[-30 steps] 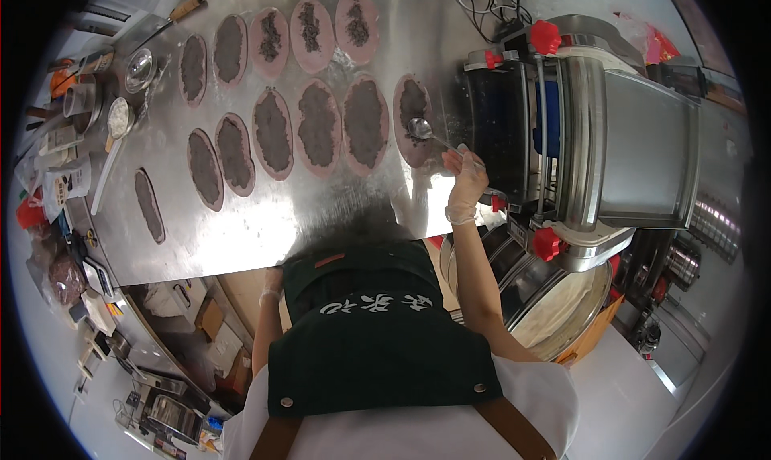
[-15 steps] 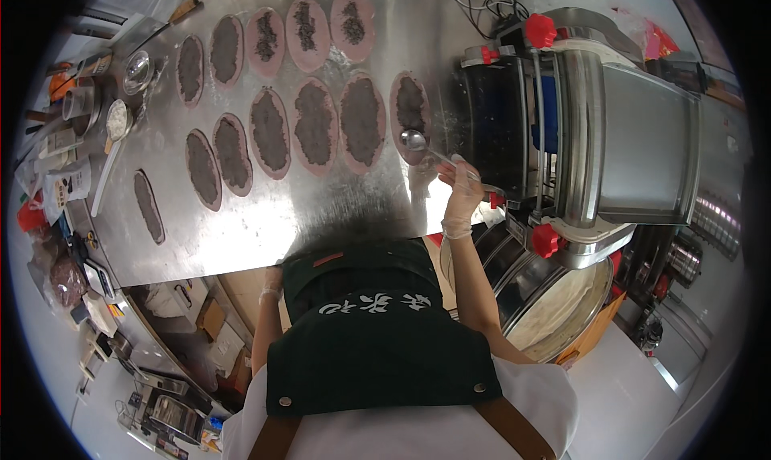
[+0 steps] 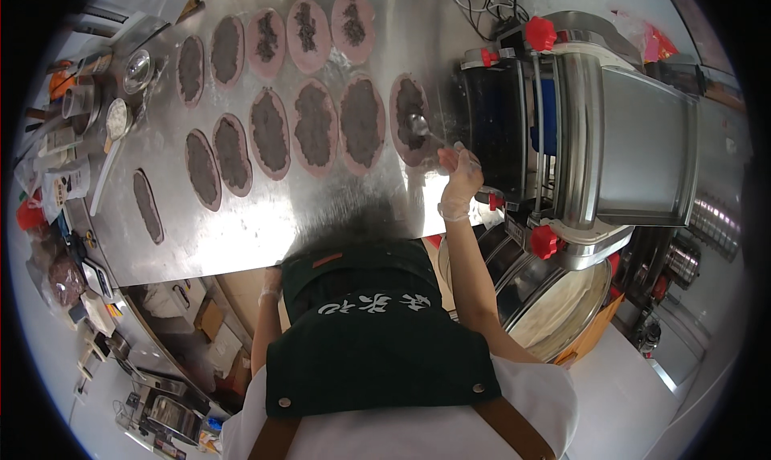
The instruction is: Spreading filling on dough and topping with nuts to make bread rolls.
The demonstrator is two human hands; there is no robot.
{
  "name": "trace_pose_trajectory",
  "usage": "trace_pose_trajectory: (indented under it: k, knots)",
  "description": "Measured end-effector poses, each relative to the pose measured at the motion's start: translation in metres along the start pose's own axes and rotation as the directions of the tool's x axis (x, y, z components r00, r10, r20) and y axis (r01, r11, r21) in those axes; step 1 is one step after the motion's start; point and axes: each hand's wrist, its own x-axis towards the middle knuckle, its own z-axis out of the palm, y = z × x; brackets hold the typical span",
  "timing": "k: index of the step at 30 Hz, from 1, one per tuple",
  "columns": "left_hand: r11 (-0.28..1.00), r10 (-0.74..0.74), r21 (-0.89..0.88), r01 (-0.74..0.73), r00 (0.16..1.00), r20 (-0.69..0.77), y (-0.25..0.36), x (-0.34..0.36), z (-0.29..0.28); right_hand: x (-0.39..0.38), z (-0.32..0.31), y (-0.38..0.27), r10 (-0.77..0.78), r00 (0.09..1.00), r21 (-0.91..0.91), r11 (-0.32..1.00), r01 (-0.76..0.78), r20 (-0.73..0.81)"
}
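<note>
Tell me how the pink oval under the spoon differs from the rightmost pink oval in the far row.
The near oval has a smooth, dark smear; the far oval has loose, crumbly clumps. The near oval has the spoon, held by the right hand, over it; the far oval has none. Both are pink and dark-topped, on the metal table.
</note>
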Motion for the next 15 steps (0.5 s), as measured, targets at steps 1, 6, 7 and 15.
trace_pose_trajectory:
  k: [1, 6, 7, 15]
  knots:
    - [1.0, 0.011, -0.006, -0.011, 1.0, -0.002, 0.001, -0.002, 0.0, 0.0, 0.003, -0.002, -0.025, 1.0, 0.004, 1.0, 0.025, -0.003]
    - [0.995, 0.064, -0.082, -0.063, 0.998, 0.014, -0.003, 0.001, 0.002, 0.009, 0.005, -0.003, 0.014, 1.0, 0.013, 1.0, -0.014, -0.007]
    - [0.987, 0.075, -0.142, -0.07, 0.997, 0.029, -0.006, 0.004, 0.003, 0.009, 0.003, -0.001, 0.03, 0.999, 0.014, 0.999, -0.03, -0.02]
    - [0.968, 0.245, 0.019, -0.25, 0.959, 0.141, -0.015, 0.013, 0.004, 0.016, 0.017, -0.005, -0.028, 0.999, 0.068, 0.997, 0.029, -0.028]
